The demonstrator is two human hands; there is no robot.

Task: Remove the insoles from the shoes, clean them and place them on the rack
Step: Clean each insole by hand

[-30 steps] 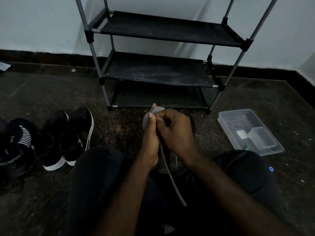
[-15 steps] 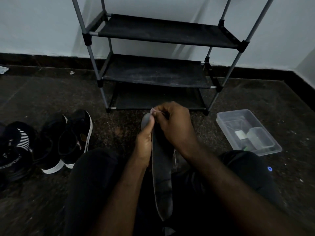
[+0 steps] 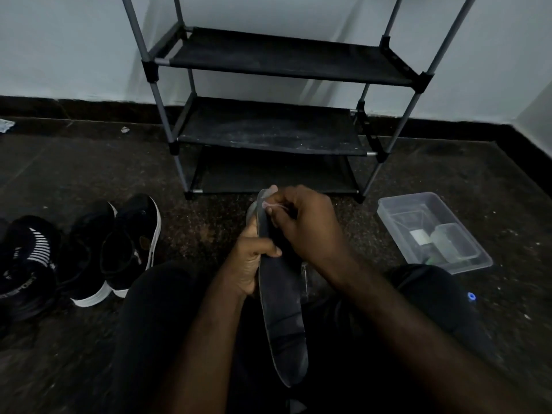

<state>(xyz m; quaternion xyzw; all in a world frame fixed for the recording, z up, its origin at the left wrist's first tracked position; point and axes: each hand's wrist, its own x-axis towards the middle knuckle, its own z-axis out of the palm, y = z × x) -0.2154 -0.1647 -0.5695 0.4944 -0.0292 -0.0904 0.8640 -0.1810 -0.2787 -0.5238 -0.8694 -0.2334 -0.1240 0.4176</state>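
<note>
A dark speckled floor (image 3: 74,174) meets a pale wall (image 3: 59,49) above a black skirting, where a three-shelf black rack (image 3: 283,58) on grey poles stands at 12 o'clock, its shelves dusty and bare. At the centre, a seated person in dark trousers (image 3: 149,324) holds a dark insole (image 3: 283,318) upright over the lap, its heel pointing to 6 o'clock. A second ago the insole showed edge-on; it now faces the camera flat, and the left hand (image 3: 249,264) has slid down from the tip to grip its middle, thumb curled over the edge. The right hand (image 3: 310,231), fingers curled, pinches a small pale piece (image 3: 273,206) against the insole's top end; what it is cannot be told. Black shoes with white soles (image 3: 119,252) sit at 9 o'clock beside a striped shoe (image 3: 27,258). A clear plastic container (image 3: 397,204) lies at 3 o'clock, well apart from the rack.
</note>
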